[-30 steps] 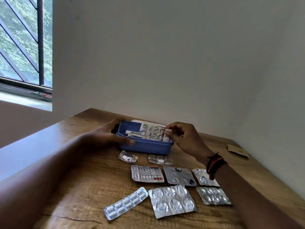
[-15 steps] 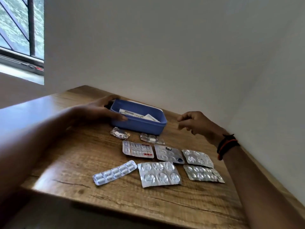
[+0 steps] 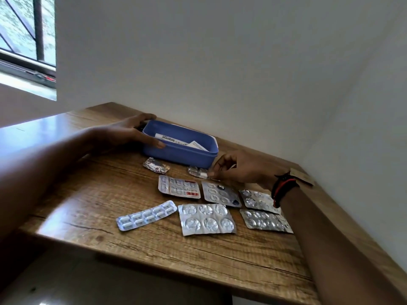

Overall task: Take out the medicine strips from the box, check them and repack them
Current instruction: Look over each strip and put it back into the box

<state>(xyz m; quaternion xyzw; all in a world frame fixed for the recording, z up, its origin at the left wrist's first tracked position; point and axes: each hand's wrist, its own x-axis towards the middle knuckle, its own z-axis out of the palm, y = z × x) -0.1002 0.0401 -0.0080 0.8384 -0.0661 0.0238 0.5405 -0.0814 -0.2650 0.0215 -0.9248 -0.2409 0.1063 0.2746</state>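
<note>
A blue box [image 3: 182, 154] stands at the back of the wooden table [image 3: 105, 194]. It holds a white lettered tube [image 3: 168, 138] and a folded paper [image 3: 196, 145]. My left hand [image 3: 128, 133] grips the box's left end. My right hand [image 3: 239, 166] is low in front of the box, thumb and finger pinched on the right end of a small foil strip [image 3: 197, 171] that lies on the table. Several more strips lie in front: a crumpled one [image 3: 156, 165], a red-printed one [image 3: 178, 187], a large round-blister sheet [image 3: 206, 219] and a long capsule strip [image 3: 146, 215].
A brown card [image 3: 302, 176] lies at the table's right side, close to the white wall [image 3: 220, 73]. A barred window [image 3: 26, 36] is at the upper left. The table's front edge [image 3: 154, 256] drops to the floor.
My right hand held a strip at the box's right end, then drew back with nothing in it and has now come down to the small strip in front. The left hand stayed on the box.
</note>
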